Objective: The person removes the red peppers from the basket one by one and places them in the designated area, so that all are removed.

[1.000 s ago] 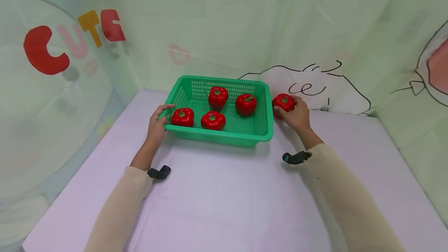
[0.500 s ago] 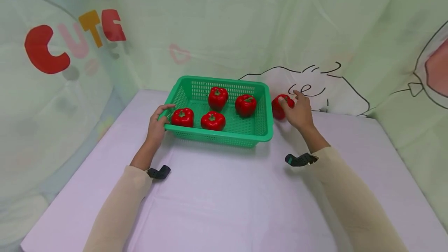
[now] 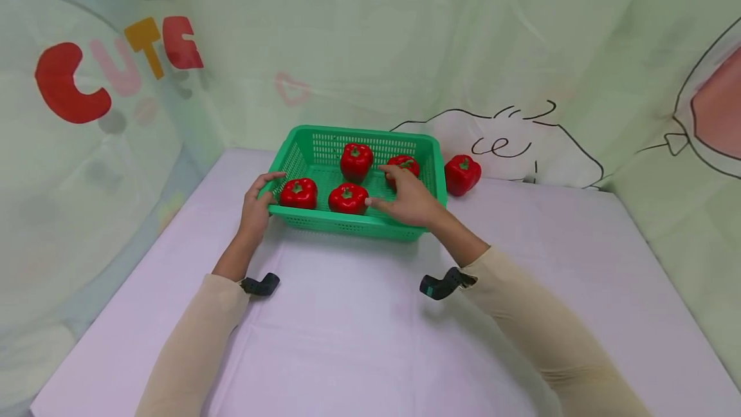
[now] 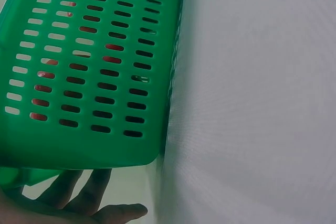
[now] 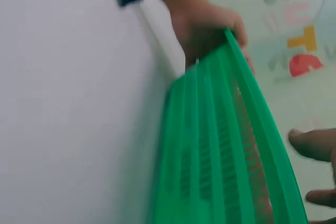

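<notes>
A green plastic basket (image 3: 347, 226) sits at the back of the table with several red bell peppers in it. My left hand (image 3: 253, 211) grips its left rim, fingers over the edge. Over the basket's right part, my right hand (image 3: 412, 199) is spread with nothing held. Its thumb tip is at the front-middle pepper (image 3: 344, 201); contact cannot be made out. Its fingers partly cover the right pepper (image 3: 405, 162). Another pepper stands behind (image 3: 356, 161), and one is in the front left corner (image 3: 298, 195). A single bell pepper (image 3: 462, 176) stands outside, beside the basket's right end.
The white-covered table (image 3: 347, 327) runs from the basket towards me. A pale printed curtain (image 3: 359, 31) hangs behind and along the sides, close to the basket's back edge.
My right hand has let go of the pepper outside the basket and swung left over the basket. That pepper stays on the table. My left hand has kept its place on the rim.
</notes>
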A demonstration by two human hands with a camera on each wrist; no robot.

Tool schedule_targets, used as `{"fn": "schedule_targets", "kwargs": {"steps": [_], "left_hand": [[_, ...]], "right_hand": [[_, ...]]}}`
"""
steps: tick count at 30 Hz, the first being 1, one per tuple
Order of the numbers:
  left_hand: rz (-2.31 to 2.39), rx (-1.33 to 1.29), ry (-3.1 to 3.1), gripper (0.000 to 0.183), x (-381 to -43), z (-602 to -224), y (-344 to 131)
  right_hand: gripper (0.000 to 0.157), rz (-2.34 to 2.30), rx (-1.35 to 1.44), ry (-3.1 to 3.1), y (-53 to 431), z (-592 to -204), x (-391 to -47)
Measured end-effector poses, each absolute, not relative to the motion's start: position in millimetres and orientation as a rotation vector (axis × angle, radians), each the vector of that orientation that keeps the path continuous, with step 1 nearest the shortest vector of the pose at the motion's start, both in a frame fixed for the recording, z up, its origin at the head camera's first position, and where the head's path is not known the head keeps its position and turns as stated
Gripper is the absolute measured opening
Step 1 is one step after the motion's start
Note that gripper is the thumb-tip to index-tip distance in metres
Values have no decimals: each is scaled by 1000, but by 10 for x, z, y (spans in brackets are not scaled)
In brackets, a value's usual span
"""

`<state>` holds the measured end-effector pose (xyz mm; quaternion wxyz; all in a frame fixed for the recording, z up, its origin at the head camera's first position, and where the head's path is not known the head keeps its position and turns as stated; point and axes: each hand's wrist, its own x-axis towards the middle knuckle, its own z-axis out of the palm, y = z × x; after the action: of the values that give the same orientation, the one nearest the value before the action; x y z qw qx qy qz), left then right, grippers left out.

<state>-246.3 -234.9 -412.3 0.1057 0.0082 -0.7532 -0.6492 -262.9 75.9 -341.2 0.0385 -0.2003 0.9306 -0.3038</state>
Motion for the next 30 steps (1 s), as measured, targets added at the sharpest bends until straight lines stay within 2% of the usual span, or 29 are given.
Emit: {"fn": "schedule_targets", "kwargs": {"steps": [6, 10, 21, 30], "left_hand": [[-1908, 17, -2203, 59, -2462, -4146, -2350], [-1904, 4, -2198, 60, -2487, -4162, -2353], [-1881, 25, -2212, 59, -2512, -4154, -2387], [-1905, 35, -2210, 60, -2478, -4138, -2369]], "right_hand": [[94, -897, -488, 2796, 349, -3504, -2652], [95, -861, -432, 2813, 199, -3531, -2688], [74, -810, -404, 2810, 122, -3519, -2724], [75, -983, -369, 2851, 226, -3481, -2656]]}}
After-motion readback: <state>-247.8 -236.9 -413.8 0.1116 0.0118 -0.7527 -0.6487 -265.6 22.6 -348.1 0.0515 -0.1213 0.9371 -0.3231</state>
